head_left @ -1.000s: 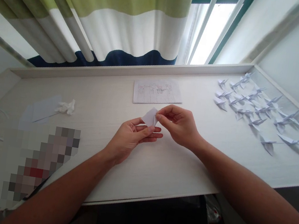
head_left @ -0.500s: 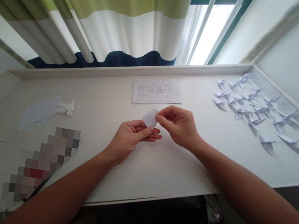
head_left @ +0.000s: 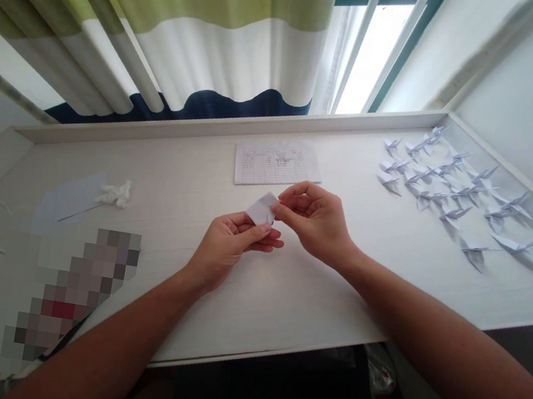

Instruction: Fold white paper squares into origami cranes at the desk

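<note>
Fingers (head_left: 288, 214) of the right hand (head_left: 317, 226) pinch the right edge of a small folded paper (head_left: 259, 208), thumb against forefinger; those of the left hand (head_left: 221, 246) grip its lower edge, thumb on the near side, other fingers stretched out beneath. So the folded paper lies between the hands, touching both, neither being nearer, and seems held above the counter (head_left: 299, 312). It looks squarish, tilted with one corner pointing away from the person; a long axis cannot be made out. Beyond the folded paper lies a printed sheet (head_left: 274, 166); well to the folded paper's right stand paper birds (head_left: 453, 216); well to its left, a crumpled tissue (head_left: 118, 193).
</note>
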